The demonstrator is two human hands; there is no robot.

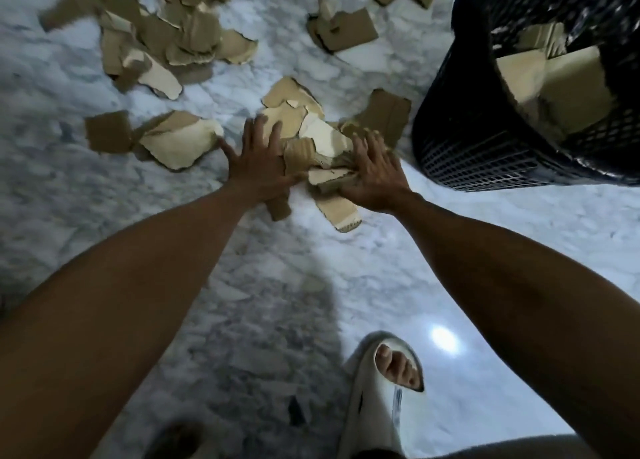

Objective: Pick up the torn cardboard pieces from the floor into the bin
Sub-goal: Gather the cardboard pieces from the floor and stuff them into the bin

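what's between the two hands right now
In the head view, a small heap of torn cardboard pieces lies on the marble floor between the left hand and the right hand, which press against it.

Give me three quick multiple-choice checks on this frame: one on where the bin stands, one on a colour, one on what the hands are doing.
1. Where is the bin?
A. upper right, beside the person's right hand
B. lower left
C. behind the foot

2. What colour is the bin?
A. white
B. black
C. red

3. What state are the hands in?
A. both hanging idle
B. both clenched in empty fists
C. both with fingers spread on a cardboard pile

Answers:
A, the mesh bin stands just past the right hand.
B, its lattice wall is black.
C, the left hand and right hand flank the pile.
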